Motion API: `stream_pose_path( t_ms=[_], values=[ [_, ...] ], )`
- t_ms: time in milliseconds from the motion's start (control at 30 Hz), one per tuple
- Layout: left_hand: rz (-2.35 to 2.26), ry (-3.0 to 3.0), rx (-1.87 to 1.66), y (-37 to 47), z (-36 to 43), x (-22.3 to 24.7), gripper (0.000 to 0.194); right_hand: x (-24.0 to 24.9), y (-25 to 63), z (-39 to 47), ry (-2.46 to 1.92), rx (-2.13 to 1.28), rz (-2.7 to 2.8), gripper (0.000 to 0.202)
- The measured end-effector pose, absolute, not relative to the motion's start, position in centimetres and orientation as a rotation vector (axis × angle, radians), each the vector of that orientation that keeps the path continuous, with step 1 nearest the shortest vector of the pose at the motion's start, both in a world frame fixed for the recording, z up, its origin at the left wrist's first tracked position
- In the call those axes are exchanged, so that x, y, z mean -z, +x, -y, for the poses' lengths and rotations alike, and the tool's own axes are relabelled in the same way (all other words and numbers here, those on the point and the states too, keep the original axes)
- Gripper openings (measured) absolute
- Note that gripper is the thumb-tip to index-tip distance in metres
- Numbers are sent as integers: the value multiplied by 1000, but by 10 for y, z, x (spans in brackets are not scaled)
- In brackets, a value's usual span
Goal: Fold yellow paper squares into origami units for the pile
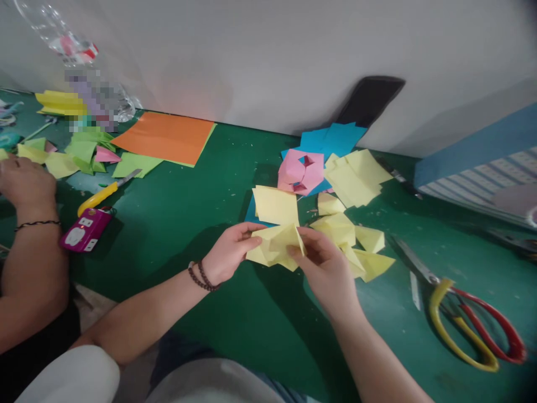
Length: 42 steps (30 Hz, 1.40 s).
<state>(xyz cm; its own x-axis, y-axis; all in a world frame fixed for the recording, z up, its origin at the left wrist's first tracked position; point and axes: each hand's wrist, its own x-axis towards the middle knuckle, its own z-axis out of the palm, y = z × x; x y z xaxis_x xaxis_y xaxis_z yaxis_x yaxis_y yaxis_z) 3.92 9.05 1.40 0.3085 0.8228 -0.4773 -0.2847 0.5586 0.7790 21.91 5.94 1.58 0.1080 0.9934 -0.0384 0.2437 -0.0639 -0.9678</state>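
Pinching creased yellow paper [274, 246] with left hand [229, 250] at one end, right hand [329, 266] at the other, over green table [184, 294], just in front of flat yellow sheet [274, 205]. Also showing folded yellow pieces [335, 229] near right hand, pink paper ball [297, 172] farther back, scissors [436, 305] off to the right.

The person's bare left hand [229, 252] and bare right hand [327, 268] are pinching close together, forearms [155, 313] reaching forward.

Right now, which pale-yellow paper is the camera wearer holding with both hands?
The creased pale-yellow piece between the left hand and right hand; the nearby flat yellow sheets and folded pieces lie outside that grip.
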Motion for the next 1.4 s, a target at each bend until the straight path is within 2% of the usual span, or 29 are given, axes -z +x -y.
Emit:
stream_pose_path(
  t_ms=[167, 300, 467, 733, 900, 1067, 1233, 1400],
  values=[
    [-1010, 597, -805, 39, -92, -19, 17, -19, 222, -60, -1455, -1035, 1360, 15],
    [-993, 584, -807, 39, -90, -21, 17, -19, 222, -59, -1442, -980, 1430, 12],
    [-945, 544, -761, 38, -90, -22, 21, -18, 222, -58, -1505, -963, 1467, 20],
    [-932, 429, -808, 39, -90, -27, 24, -20, 221, -57, -1337, -791, 1814, 38],
    [-927, 548, -797, 38, -89, -24, 23, -20, 221, -56, -1494, -674, 1717, 29],
    [-993, 716, -760, 39, -87, -20, 34, -17, 221, -56, -1596, -756, 1607, 30],
    [-1039, 749, -729, 38, -88, -22, 46, -13, 222, -56, -1593, -833, 1492, 41],
    [-1051, 814, -716, 37, -88, -20, 47, -14, 222, -56, -1552, -836, 1502, 36]
  ],
)
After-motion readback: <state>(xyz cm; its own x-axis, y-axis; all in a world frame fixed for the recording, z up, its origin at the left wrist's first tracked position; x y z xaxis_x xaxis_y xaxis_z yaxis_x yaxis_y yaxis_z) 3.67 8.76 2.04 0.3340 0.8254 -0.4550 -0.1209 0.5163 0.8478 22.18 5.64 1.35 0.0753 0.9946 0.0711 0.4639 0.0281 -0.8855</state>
